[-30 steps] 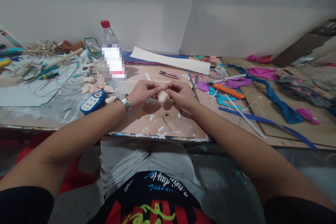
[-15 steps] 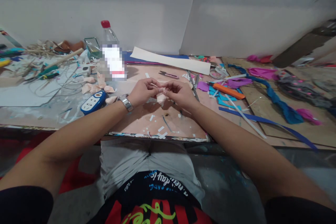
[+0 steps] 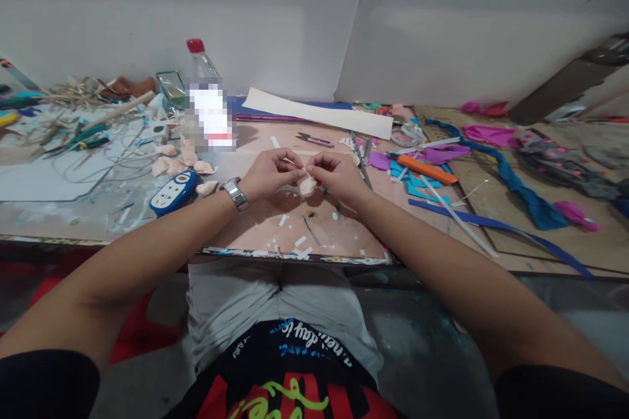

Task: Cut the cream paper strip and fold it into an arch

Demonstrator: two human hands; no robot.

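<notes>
A small peach-coloured bundle (image 3: 307,187), rounded below and gathered at its top, hangs under my fingertips just above the table; it looks like crinkled paper. My right hand (image 3: 339,177) pinches its gathered top between thumb and forefinger. Close beside it, the thumb and forefinger of my left hand (image 3: 271,174) are pressed together at the bundle's top. A thin pale strand seems to run between the two pinches, too fine to make out surely. Several similar peach pieces (image 3: 167,165) lie left of my hands. Thread snips (image 3: 314,139) rest beyond my fingers.
A blue-and-white power strip (image 3: 173,192) sits near my left wrist. Behind it stands a red-capped bottle (image 3: 204,69). An orange cutter (image 3: 426,169) lies among coloured paper at right. White scraps (image 3: 301,242) dot the table's front edge.
My fingertips have drawn slightly apart at the bundle's top, and more of its rounded lower part shows. The bundle has shifted a little to the right.
</notes>
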